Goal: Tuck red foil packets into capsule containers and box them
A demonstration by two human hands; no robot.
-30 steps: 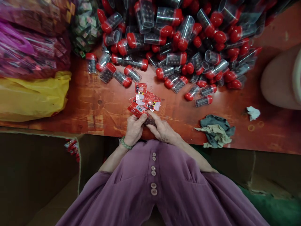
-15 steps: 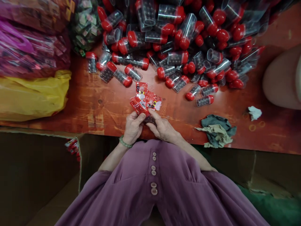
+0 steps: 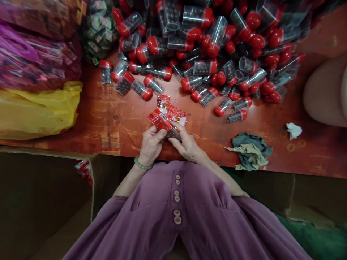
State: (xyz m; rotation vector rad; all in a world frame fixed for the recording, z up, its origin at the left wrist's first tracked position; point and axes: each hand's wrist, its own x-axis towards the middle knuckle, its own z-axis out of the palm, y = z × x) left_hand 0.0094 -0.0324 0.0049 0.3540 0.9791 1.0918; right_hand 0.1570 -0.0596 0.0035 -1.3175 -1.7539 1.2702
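Observation:
Over the near edge of the table my left hand (image 3: 152,143), with a beaded bracelet on its wrist, pinches a red printed packet (image 3: 157,119) with a barcode label. My right hand (image 3: 187,142) grips a small clear tube (image 3: 173,134) with dark contents between thumb and fingers. The tube meets the lower right end of the packet; whether it is inside the packet I cannot tell. Just beyond my fingers, other red packets (image 3: 164,99) lie overlapping on the table.
A heap of clear tubes with red caps (image 3: 205,67) covers the far side of the wooden table (image 3: 130,119). Full plastic bags (image 3: 40,108) stand at left, crumpled cloths (image 3: 252,150) and a pale bucket (image 3: 325,90) at right. An open cardboard box (image 3: 92,187) sits below left.
My left hand has shifted slightly left and down. The barcoded packet lies flatter and shows more of its face, and more of the tube is visible between my hands.

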